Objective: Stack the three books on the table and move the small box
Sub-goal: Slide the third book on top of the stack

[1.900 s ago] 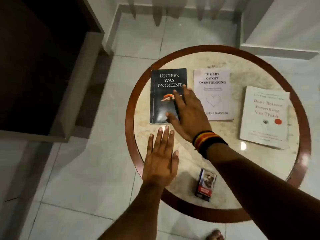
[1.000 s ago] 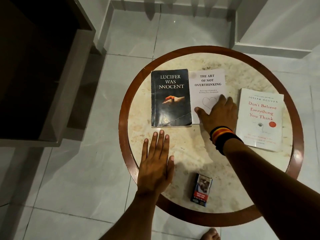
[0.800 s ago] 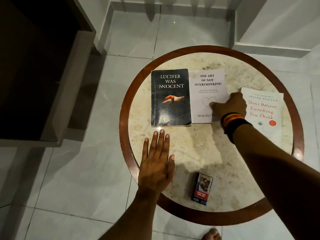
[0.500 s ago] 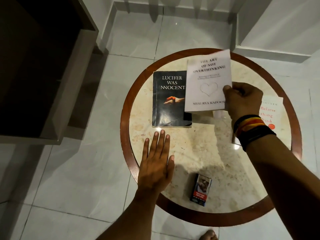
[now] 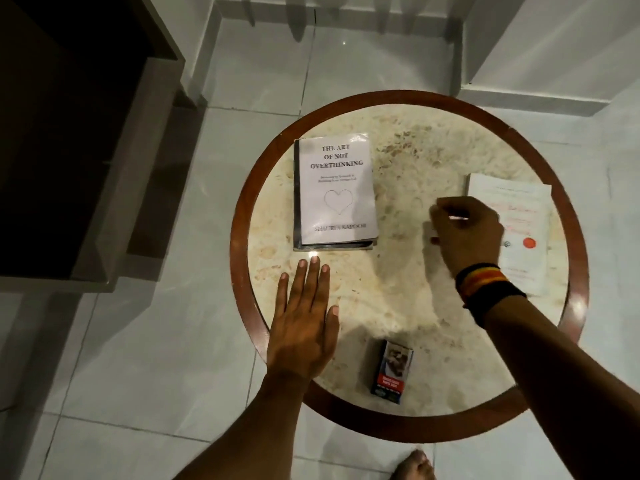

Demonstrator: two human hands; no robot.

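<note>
White heart-cover paperback (image 5: 337, 192) now down atop the black book (image 5: 296, 202). Right hand (image 5: 465, 233), blurred, seemingly loosely curled and empty, nearing the white red-lettered book (image 5: 519, 233). Left hand (image 5: 303, 323) flat, open. Pinch edge, lift level. Small dark box (image 5: 393, 372) unmoved near the table's wooden rim (image 5: 239, 216).

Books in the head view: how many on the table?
3. White heart-cover book lies on a dark book, only edges showing, table's left. Third book lies right, partly behind the right hand.

white book (image 5: 336, 192), "THE ART OF NOT OVERTHINKING"
</note>
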